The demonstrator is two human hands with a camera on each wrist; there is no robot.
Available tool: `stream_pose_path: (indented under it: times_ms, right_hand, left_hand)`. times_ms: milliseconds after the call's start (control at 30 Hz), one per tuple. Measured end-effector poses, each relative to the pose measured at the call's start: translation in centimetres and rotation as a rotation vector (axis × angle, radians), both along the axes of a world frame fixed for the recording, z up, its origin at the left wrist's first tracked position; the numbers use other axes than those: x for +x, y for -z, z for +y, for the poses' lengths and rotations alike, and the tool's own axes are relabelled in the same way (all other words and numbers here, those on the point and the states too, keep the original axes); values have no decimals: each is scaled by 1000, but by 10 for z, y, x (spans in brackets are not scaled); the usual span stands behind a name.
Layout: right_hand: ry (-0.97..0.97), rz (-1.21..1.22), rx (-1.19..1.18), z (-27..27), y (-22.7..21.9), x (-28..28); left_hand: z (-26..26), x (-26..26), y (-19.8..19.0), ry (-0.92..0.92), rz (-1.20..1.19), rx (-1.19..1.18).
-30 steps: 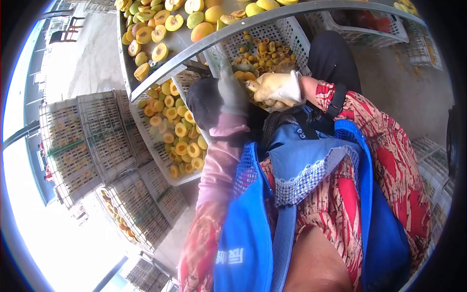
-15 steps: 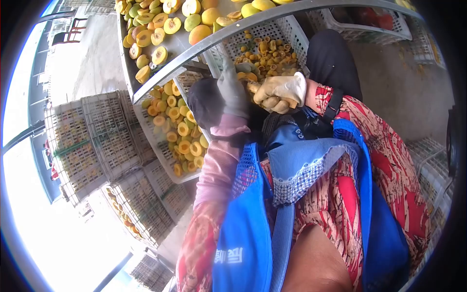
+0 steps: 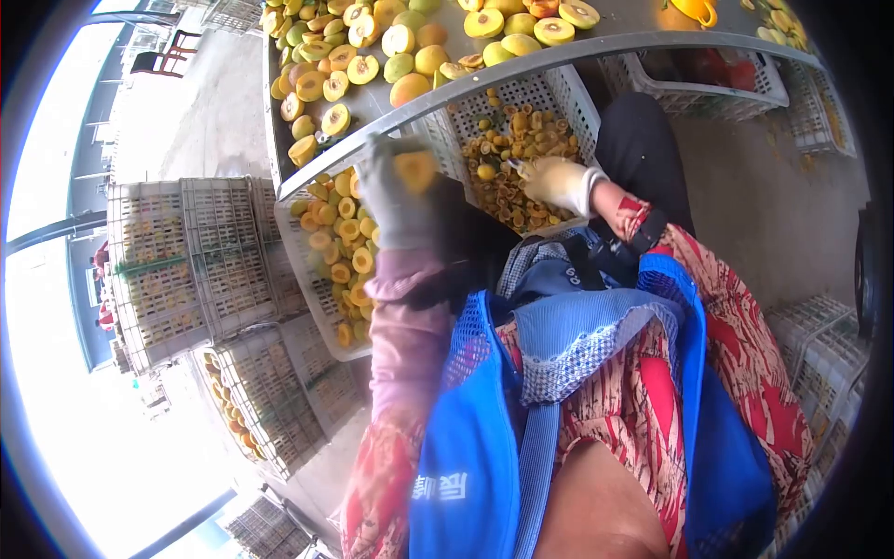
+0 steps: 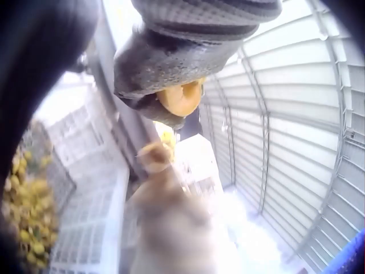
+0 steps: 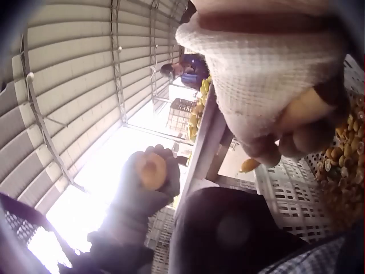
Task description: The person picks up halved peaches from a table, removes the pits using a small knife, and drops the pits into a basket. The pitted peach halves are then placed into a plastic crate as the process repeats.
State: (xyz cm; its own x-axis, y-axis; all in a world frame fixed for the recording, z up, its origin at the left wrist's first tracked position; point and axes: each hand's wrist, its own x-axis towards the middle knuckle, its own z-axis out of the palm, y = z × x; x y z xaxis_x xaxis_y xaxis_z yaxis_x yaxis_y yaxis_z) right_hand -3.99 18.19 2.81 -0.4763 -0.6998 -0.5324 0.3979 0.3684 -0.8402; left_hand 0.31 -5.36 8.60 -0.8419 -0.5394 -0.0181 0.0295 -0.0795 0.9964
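Observation:
My left hand [image 3: 386,191], in a grey glove, holds a hollowed yellow peach half [image 3: 414,170] over the near end of a white crate of peach halves [image 3: 342,233]. In the left wrist view, the gloved fingers [image 4: 165,71] curl over the peach half [image 4: 181,98]. Over a second crate, filled with small pits and scraps [image 3: 521,140], is my right hand [image 3: 556,184] in a stained white glove. It grips a tool with a pale handle [image 5: 305,108]; the working end is blurred, with an orange piece [image 5: 249,165] near it.
A metal-edged table [image 3: 447,96] spans the front, bearing whole and halved peaches [image 3: 398,39] and a yellow object [image 3: 694,11]. Stacked crates [image 3: 154,270] stand at left, and another crate [image 3: 689,84] sits under the table at right. Another person [image 5: 191,69] is beyond the table.
My left hand has moved left, away from the right hand, with the hollowed peach half now showing in it. The right hand has shifted slightly right, over the pit crate. The view has tilted somewhat.

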Motion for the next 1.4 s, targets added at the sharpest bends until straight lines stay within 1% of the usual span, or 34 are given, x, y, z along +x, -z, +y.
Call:
stream_pose_path:
  times_ms: [33,67,100,133,167,200,233,267,300,333,400,467,500,533,600,633,667,700,733,767,800,833,867,933,967,1033,1067,1100,1167,1200,1233,1267,1367,1400]
  right_hand:
    - [-29,375,267,-8,3,5]
    - [201,-225,28,-3,-19,14]
    - [251,-125,68,-11,-23,19]
    - [300,-32,108,-18,-24,22]
    - [274,221,196,-26,7,24]
    - [127,335,357,-31,0,25]
    - [-111,701,294,-34,50,29]
    - [-330,896,298,-34,65,32]
    - [-488,1009,301,-33,60,36]
    - [-516,1020,300,-33,60,39]
    - [-511,1010,312,-32,65,41]
    - [-485,970,332,-29,58,41]
    - [-499,1006,324,-27,44,39]
    - [-512,1043,316,-25,29,37]
    - [-591,1230,249,-25,5,37]
    - [-341,1070,261,-30,3,37]
    - [-99,900,270,-35,0,40]
    - [137,718,273,-37,0,41]
    - [186,486,136,-36,0,36]
    - [226,248,1,-34,-2,27]
    - [260,10,-134,-34,-8,22]
    - [361,-144,-269,-36,-24,24]
    - [349,-104,-237,-37,-42,25]
    - [325,-26,-167,-37,-74,26]
    - [320,-85,-99,-38,-82,27]
    - [214,548,4,-49,-46,32]
    - [154,636,59,-51,-30,33]
    - [94,726,114,-54,-23,33]
    - [-31,866,209,-52,-39,29]
    - [-98,912,256,-47,-50,28]
    - [-25,807,230,-49,-40,26]
    - [52,706,202,-51,-29,24]
    - [50,670,185,-52,-29,23]
    - [41,663,195,-52,-29,23]
  left_hand:
    - [-29,7,-15,-83,-41,-166]
    - [-63,11,-18,-174,-105,-460]
    - [-106,12,2,-310,-164,-835]
    - [-101,15,-23,-405,-264,-1265]
    - [-109,7,-27,-264,-282,-1188]
    - [-115,-6,-30,-125,-296,-1106]
    - [-102,-21,-39,-30,-317,-1046]
    - [-84,-37,-43,65,-337,-981]
    - [-78,-58,-35,132,-401,-1047]
    - [-74,-83,-27,198,-460,-1109]
    - [-57,-122,-15,347,-670,-1188]
    - [-40,-146,-14,392,-866,-1124]
    - [-29,-145,-32,416,-899,-1094]
    - [-29,-146,-31,393,-864,-1093]
    - [-35,-142,-29,341,-796,-1099]
    - [-38,-138,-38,376,-781,-1080]
    - [-47,-135,-35,342,-639,-812]
    - [-59,-130,-25,307,-498,-546]
    - [-62,-123,-23,269,-359,-279]
    - [-66,-113,-21,332,-270,-19]
    - [-66,-100,-31,387,-174,238]
    - [-55,-81,-40,404,-137,305]
    - [-38,-61,-49,382,-150,496]
    - [-16,-35,-34,298,-165,673]
    - [-7,-28,-23,274,-137,674]
    - [8,-15,4,229,-82,678]
    - [14,-10,18,209,-53,681]
    - [19,-5,32,189,-23,683]
    - [23,-1,51,154,41,686]
    - [26,-1,59,183,59,456]
    - [28,-1,64,207,75,222]
    - [26,-2,72,192,74,230]
    - [25,-5,87,146,78,277]
    - [29,-4,84,133,83,330]
